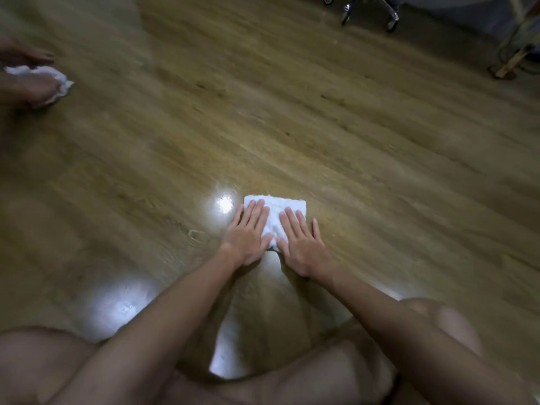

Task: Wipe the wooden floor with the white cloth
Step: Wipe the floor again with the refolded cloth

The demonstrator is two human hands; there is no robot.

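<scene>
1. Person crouched low on the wooden floor, bare knees at the bottom of the view, both arms stretched forward.
2. White cloth lies flat on the floor just ahead of the person, folded into a rough rectangle, centre of the view.
3. Left hand palm down, fingers straight and spread a little, resting on the left part of the cloth; its outer fingers reach past the cloth edge onto the floor.
4. Right hand palm down too, fingers extended, pressing on the right part of the cloth; little finger sits off the cloth on bare floor.
5. Both hands flat and open, side by side, thumbs nearly meeting at the near edge of the cloth; neither is clenched around it.
6. Bright glare spot on the floor just left of the cloth; bigger reflections nearer the knees.
7. Far left edge: another person's hand, blurred, on a second crumpled white rag; grip unclear.
8. Top right: chair base with castors, and a wooden leg near cables; well apart from the cloth.
</scene>
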